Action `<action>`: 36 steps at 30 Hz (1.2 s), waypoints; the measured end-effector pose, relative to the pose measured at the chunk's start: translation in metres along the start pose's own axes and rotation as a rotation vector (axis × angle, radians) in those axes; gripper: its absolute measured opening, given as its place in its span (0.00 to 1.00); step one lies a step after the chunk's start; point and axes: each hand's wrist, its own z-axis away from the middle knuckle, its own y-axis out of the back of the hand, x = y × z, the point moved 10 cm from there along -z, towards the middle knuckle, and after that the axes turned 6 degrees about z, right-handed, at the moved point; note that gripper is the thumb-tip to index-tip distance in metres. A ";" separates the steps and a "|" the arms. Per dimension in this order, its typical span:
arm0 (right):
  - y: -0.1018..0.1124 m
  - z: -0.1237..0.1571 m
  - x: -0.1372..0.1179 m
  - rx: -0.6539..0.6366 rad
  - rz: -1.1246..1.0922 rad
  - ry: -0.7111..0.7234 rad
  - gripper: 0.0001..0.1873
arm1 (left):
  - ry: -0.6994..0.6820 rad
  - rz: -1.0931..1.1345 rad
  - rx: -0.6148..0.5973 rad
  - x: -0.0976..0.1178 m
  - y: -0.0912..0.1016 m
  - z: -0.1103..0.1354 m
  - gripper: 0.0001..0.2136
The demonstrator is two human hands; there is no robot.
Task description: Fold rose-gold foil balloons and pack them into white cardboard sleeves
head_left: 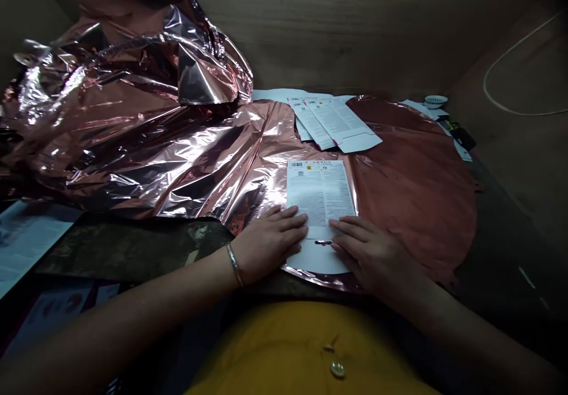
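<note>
The left hand (270, 244) and right hand (371, 253) lie flat, fingers spread and ungripping, on a printed white card (320, 197) at twelve o'clock on a rose-gold foil balloon (412, 206); its slick surface could let the card slide.

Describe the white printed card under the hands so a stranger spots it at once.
Start at the large crumpled rose-gold metallic foil on the dark work surface. On its flatter part lies a white printed card with a barcode at its far edge. Both the left hand and right hand press it, unlike the overlapping white cards beyond it.
</note>
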 end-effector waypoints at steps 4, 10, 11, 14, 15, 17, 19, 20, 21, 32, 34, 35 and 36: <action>-0.007 -0.023 0.008 -0.092 -0.215 -0.127 0.06 | -0.018 -0.003 0.091 0.008 0.001 0.000 0.14; -0.025 -0.025 0.010 -0.120 -0.204 -0.136 0.04 | 0.007 0.065 0.252 0.011 0.012 0.007 0.12; -0.025 -0.023 0.005 -0.101 -0.178 -0.095 0.07 | 0.011 0.070 0.257 0.010 0.012 0.008 0.12; -0.025 -0.020 -0.009 -0.083 -0.120 0.014 0.10 | 0.009 0.064 0.262 0.011 0.012 0.008 0.11; -0.024 -0.019 -0.013 -0.083 -0.118 0.039 0.10 | 0.006 0.060 0.264 0.011 0.012 0.007 0.11; -0.023 -0.019 -0.017 -0.081 -0.129 0.075 0.10 | -0.002 0.055 0.277 0.011 0.012 0.007 0.10; -0.022 -0.020 -0.019 -0.079 -0.145 0.087 0.09 | -0.010 0.050 0.289 0.012 0.012 0.008 0.10; -0.023 -0.020 -0.018 -0.081 -0.153 0.082 0.08 | -0.013 0.047 0.293 0.012 0.012 0.008 0.10; -0.023 -0.021 -0.017 -0.082 -0.160 0.071 0.08 | -0.013 0.046 0.296 0.013 0.012 0.008 0.09; -0.020 -0.015 -0.020 -0.054 -0.149 0.115 0.08 | 0.003 0.054 0.290 0.010 0.011 0.009 0.09; -0.020 -0.016 -0.017 -0.047 -0.145 0.093 0.08 | 0.015 0.052 0.285 0.009 0.010 0.009 0.09; -0.022 -0.016 -0.015 -0.049 -0.141 0.081 0.10 | 0.020 0.047 0.284 0.009 0.009 0.009 0.10; -0.023 -0.017 -0.014 -0.057 -0.139 0.072 0.12 | 0.022 0.041 0.285 0.009 0.009 0.009 0.10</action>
